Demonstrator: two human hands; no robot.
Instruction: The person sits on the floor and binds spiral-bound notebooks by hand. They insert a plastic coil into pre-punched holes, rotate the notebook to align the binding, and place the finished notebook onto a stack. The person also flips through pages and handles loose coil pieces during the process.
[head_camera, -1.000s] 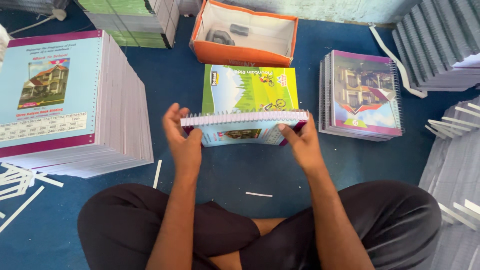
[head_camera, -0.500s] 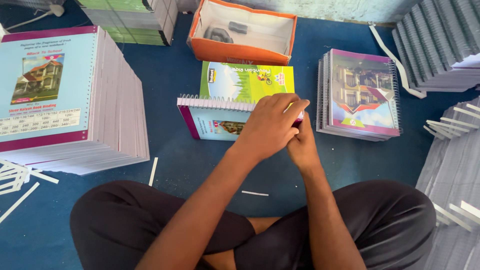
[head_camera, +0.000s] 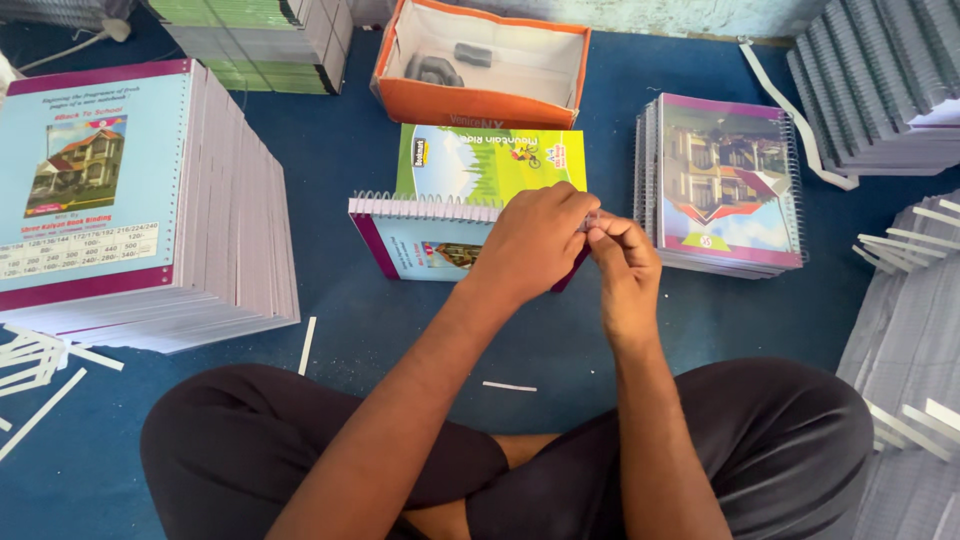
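A spiral-bound notebook (head_camera: 415, 240) with a pale blue cover lies on the blue floor in front of my crossed legs, its wire spine facing away from me. Behind it lies a green-covered notebook (head_camera: 480, 160). My left hand (head_camera: 535, 240) rests over the right end of the wire spine, fingers curled on it. My right hand (head_camera: 620, 250) meets it there, fingertips pinched at the same end of the wire. The notebook's right corner is hidden under both hands.
A tall stack of printed covers (head_camera: 120, 200) stands at left, a stack of bound notebooks (head_camera: 725, 185) at right, an orange open box (head_camera: 480, 60) behind. Grey page stacks (head_camera: 880, 80) fill the right side. White paper strips (head_camera: 40, 360) litter the floor.
The notebook, held up at both ends a second ago, now lies flat. My left hand crossed from its left end to the right end, joining my right hand.
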